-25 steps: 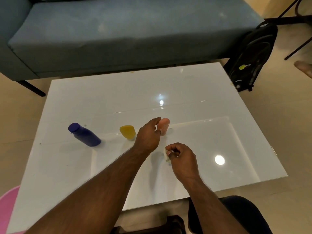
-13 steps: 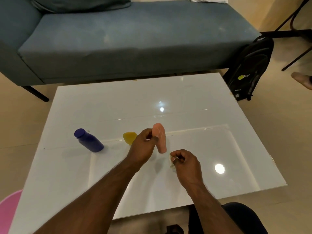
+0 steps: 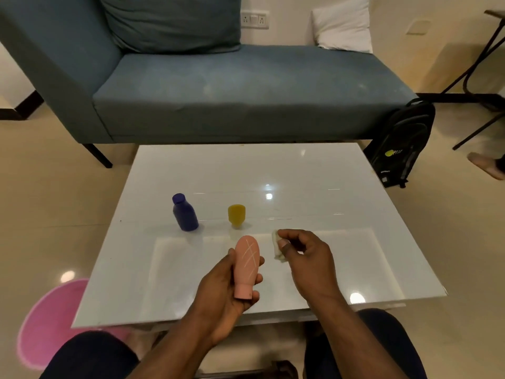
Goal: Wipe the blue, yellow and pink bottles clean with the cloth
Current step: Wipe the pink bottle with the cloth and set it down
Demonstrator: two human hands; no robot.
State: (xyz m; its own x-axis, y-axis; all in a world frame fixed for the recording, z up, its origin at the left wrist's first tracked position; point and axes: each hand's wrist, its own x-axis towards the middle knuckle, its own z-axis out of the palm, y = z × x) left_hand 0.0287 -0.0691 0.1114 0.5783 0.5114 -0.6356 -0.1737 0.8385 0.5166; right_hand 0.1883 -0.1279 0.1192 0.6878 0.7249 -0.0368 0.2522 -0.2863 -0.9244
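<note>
My left hand (image 3: 218, 291) holds the pink bottle (image 3: 246, 265) above the near part of the white table (image 3: 341, 187), cap end toward me, with white scribble lines showing on its side. Just right of it, my right hand (image 3: 308, 258) pinches a small white cloth (image 3: 276, 246) between thumb and fingers, a short gap from the bottle. The blue bottle (image 3: 184, 213) stands upright at the table's left. The yellow bottle (image 3: 236, 214) stands on its cap a little to the right of the blue one.
A blue sofa (image 3: 232, 86) runs behind the table. A black backpack (image 3: 401, 143) leans at the table's far right corner. A pink mat (image 3: 52, 321) lies on the floor at the near left. My knees sit under the table's near edge.
My left hand lifted the pink bottle off the table and brought it toward me, turning its marked side up. My right hand rose with the cloth. The camera tilted up.
</note>
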